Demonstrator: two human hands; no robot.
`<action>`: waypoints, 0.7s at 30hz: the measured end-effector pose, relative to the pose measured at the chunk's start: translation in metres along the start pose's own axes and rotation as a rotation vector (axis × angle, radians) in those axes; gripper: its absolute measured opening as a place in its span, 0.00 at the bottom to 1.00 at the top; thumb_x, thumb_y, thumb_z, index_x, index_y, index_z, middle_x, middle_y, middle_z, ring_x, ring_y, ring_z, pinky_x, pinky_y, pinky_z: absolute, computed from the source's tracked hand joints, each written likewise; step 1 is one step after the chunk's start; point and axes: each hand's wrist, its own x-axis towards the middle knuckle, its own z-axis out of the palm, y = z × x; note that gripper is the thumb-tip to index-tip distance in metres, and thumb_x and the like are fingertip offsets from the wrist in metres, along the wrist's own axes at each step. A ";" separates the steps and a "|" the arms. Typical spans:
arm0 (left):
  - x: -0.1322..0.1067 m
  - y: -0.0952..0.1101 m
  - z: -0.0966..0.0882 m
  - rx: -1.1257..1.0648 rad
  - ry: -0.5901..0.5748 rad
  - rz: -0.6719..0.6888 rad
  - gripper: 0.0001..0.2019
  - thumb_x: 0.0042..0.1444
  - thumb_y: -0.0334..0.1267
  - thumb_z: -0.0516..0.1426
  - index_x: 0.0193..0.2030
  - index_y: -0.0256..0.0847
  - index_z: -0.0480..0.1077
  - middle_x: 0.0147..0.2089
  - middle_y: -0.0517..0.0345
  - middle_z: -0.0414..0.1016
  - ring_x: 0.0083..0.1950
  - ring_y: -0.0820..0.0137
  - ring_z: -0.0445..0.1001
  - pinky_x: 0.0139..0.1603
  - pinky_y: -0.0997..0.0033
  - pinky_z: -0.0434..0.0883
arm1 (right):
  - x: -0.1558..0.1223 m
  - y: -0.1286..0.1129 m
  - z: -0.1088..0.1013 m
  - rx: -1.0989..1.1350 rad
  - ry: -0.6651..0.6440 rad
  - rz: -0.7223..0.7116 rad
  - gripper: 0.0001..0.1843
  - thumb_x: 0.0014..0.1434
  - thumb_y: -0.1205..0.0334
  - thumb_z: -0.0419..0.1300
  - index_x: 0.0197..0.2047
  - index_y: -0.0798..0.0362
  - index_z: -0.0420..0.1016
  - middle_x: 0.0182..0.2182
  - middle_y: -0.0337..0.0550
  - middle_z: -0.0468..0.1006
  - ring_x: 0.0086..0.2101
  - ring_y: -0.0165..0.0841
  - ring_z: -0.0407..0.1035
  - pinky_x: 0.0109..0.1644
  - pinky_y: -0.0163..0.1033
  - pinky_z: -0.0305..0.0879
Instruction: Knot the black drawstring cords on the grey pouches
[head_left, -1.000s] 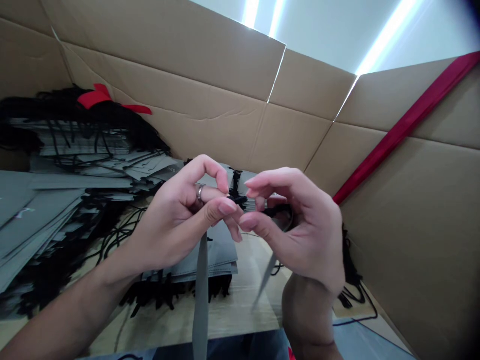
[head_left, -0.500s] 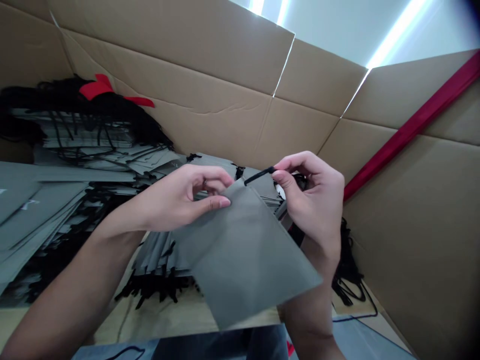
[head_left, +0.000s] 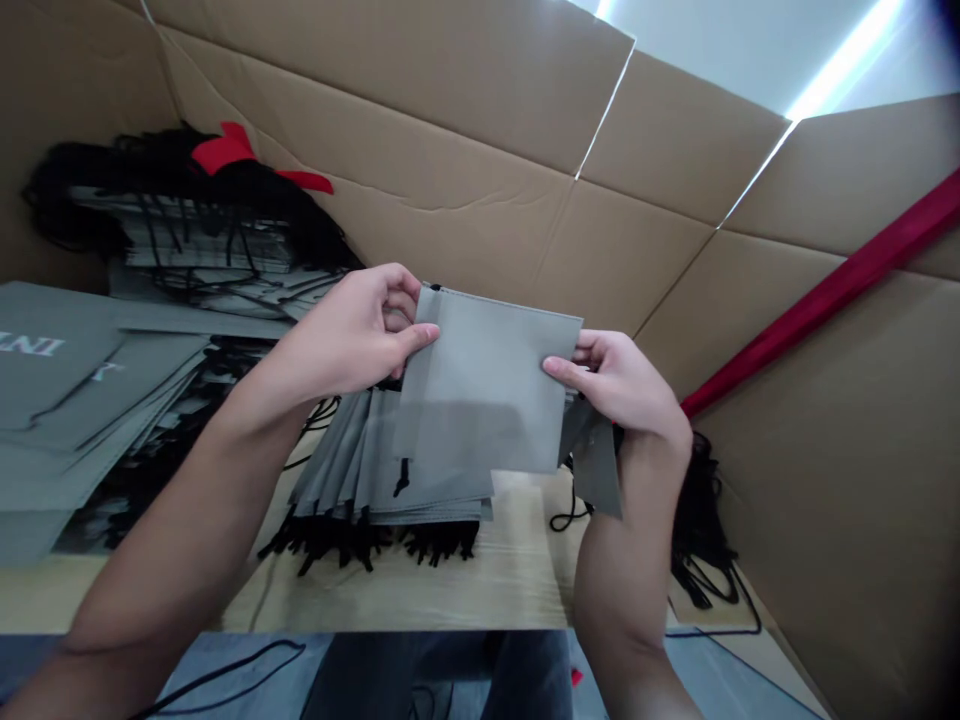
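A grey fabric drawstring pouch (head_left: 487,390) hangs upright between my two hands, a black cord end showing at its top left corner and another at its lower left. My left hand (head_left: 382,325) pinches the pouch's left edge between thumb and fingers. The right edge is gripped by my right hand (head_left: 615,375), thumb in front and fingers behind. Below and behind it, a fanned pile of similar grey pouches (head_left: 345,460) lies on the wooden table (head_left: 517,560), with black cord ends pointing toward me.
Larger printed grey bags (head_left: 67,390) are stacked at the left. Behind them, black cords (head_left: 112,170) with a red strip (head_left: 225,148) lie on more grey pieces. Cardboard walls (head_left: 450,150) enclose the back and right. A black cord bundle (head_left: 701,520) lies at the right.
My right hand has let go of the black cord and now holds the pouch's right edge. The pouch has turned from a slanted position to nearly level and moved up.
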 end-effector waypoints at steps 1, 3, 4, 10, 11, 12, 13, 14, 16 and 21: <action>0.002 -0.004 0.001 0.117 -0.014 -0.017 0.16 0.68 0.42 0.64 0.57 0.46 0.66 0.31 0.66 0.74 0.26 0.68 0.75 0.29 0.68 0.70 | 0.009 0.003 0.007 -0.054 -0.008 0.037 0.36 0.65 0.24 0.70 0.49 0.52 0.82 0.46 0.52 0.90 0.45 0.45 0.84 0.45 0.43 0.81; 0.008 -0.013 0.002 0.431 -0.072 -0.049 0.20 0.71 0.43 0.62 0.65 0.46 0.63 0.39 0.59 0.82 0.34 0.62 0.84 0.35 0.65 0.74 | 0.027 0.011 0.022 -0.162 -0.051 0.107 0.26 0.70 0.35 0.71 0.43 0.52 0.79 0.40 0.50 0.88 0.38 0.41 0.81 0.38 0.40 0.76; 0.010 -0.017 0.003 0.581 -0.109 -0.069 0.21 0.72 0.44 0.62 0.67 0.45 0.63 0.43 0.55 0.84 0.41 0.58 0.86 0.38 0.63 0.75 | 0.035 0.015 0.030 -0.226 -0.084 0.147 0.21 0.71 0.42 0.72 0.41 0.52 0.77 0.36 0.47 0.87 0.34 0.38 0.79 0.35 0.39 0.72; 0.019 -0.019 0.009 0.846 -0.402 -0.296 0.26 0.65 0.35 0.66 0.68 0.34 0.71 0.39 0.48 0.87 0.37 0.55 0.88 0.32 0.65 0.71 | 0.066 0.020 0.073 -0.585 -0.338 0.273 0.14 0.73 0.54 0.74 0.46 0.56 0.80 0.42 0.43 0.84 0.40 0.34 0.79 0.47 0.41 0.80; 0.019 -0.017 0.010 0.851 -0.449 -0.329 0.27 0.66 0.33 0.65 0.71 0.32 0.69 0.38 0.49 0.87 0.34 0.57 0.87 0.30 0.66 0.71 | 0.068 0.019 0.079 -0.624 -0.374 0.279 0.15 0.74 0.52 0.74 0.48 0.56 0.81 0.45 0.43 0.85 0.43 0.35 0.80 0.50 0.44 0.82; 0.020 -0.017 0.011 0.857 -0.488 -0.354 0.28 0.67 0.32 0.65 0.72 0.30 0.68 0.38 0.50 0.88 0.33 0.59 0.86 0.30 0.66 0.72 | 0.069 0.017 0.084 -0.656 -0.406 0.283 0.16 0.75 0.51 0.73 0.51 0.56 0.82 0.48 0.45 0.85 0.46 0.37 0.81 0.54 0.47 0.83; 0.021 -0.017 0.012 0.867 -0.518 -0.375 0.28 0.69 0.32 0.65 0.73 0.30 0.68 0.39 0.50 0.88 0.33 0.60 0.86 0.31 0.67 0.73 | 0.070 0.015 0.089 -0.679 -0.435 0.288 0.16 0.76 0.50 0.72 0.53 0.56 0.82 0.50 0.46 0.85 0.48 0.38 0.82 0.56 0.48 0.83; 0.023 -0.017 0.014 0.880 -0.543 -0.395 0.27 0.71 0.33 0.65 0.73 0.30 0.69 0.42 0.49 0.88 0.36 0.61 0.86 0.34 0.68 0.77 | 0.071 0.013 0.094 -0.696 -0.463 0.294 0.17 0.76 0.50 0.71 0.54 0.56 0.83 0.51 0.47 0.85 0.49 0.39 0.82 0.57 0.50 0.83; 0.026 -0.020 0.017 0.911 -0.586 -0.440 0.22 0.74 0.38 0.67 0.70 0.34 0.73 0.51 0.48 0.86 0.44 0.62 0.87 0.45 0.64 0.84 | 0.072 0.010 0.101 -0.721 -0.508 0.314 0.17 0.77 0.49 0.70 0.56 0.56 0.83 0.53 0.48 0.86 0.50 0.40 0.83 0.59 0.51 0.84; 0.034 -0.027 0.029 0.954 -0.620 -0.537 0.22 0.75 0.48 0.68 0.68 0.40 0.76 0.66 0.45 0.80 0.62 0.56 0.83 0.62 0.50 0.86 | 0.066 0.006 0.104 -0.772 -0.484 0.356 0.22 0.79 0.47 0.67 0.64 0.54 0.81 0.61 0.53 0.83 0.57 0.44 0.81 0.64 0.56 0.82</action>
